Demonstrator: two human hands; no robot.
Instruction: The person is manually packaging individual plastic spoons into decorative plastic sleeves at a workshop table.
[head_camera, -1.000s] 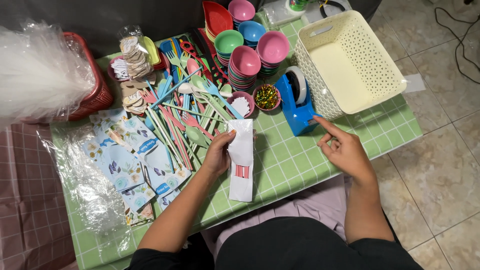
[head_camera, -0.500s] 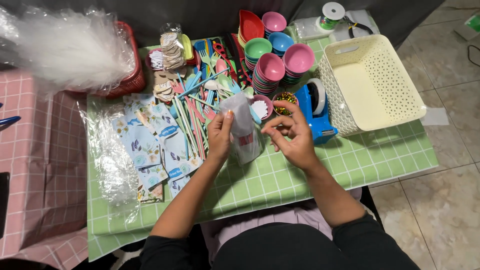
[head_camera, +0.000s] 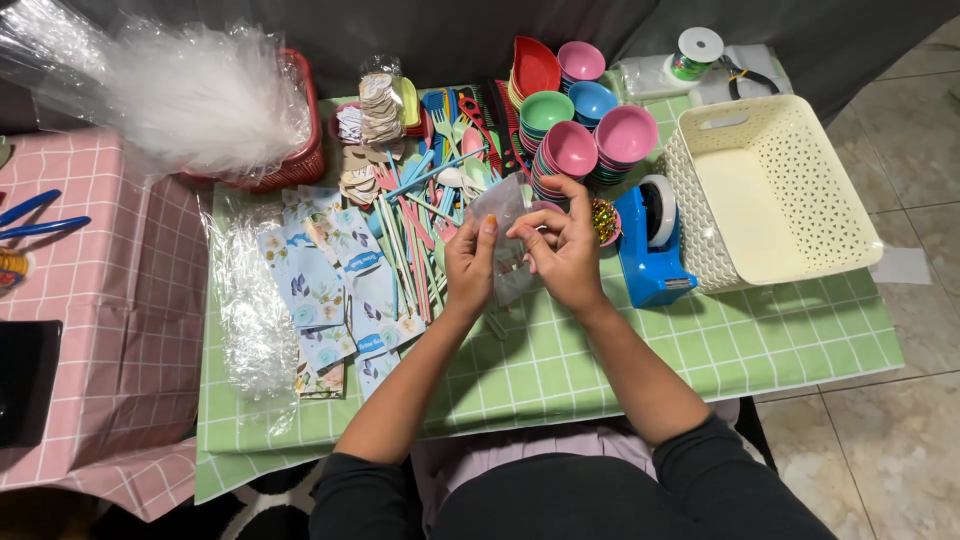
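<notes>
Both hands are raised over the green checked table (head_camera: 640, 380), holding a small clear plastic bag (head_camera: 503, 210) between them. My left hand (head_camera: 468, 266) pinches the bag's left edge, thumb up. My right hand (head_camera: 562, 252) grips its right side, fingers curled at the top. Just beyond the hands lie several coloured plastic spoons, forks and straws (head_camera: 420, 230). Stacks of pink, green and blue bowls (head_camera: 590, 140) stand behind them. What the bag contains is not clear.
A cream perforated basket (head_camera: 775, 190) sits at the right, a blue tape dispenser (head_camera: 652, 245) beside it. Floral paper packets (head_camera: 330, 280) and clear wrappers (head_camera: 255, 320) lie at the left. A red basket of clear bags (head_camera: 215, 95) stands at back left, beside a pink checked table (head_camera: 110, 330).
The white packet lay on the table under my left hand while my right rested near the dispenser. Both hands have since come together and lifted a clear bag.
</notes>
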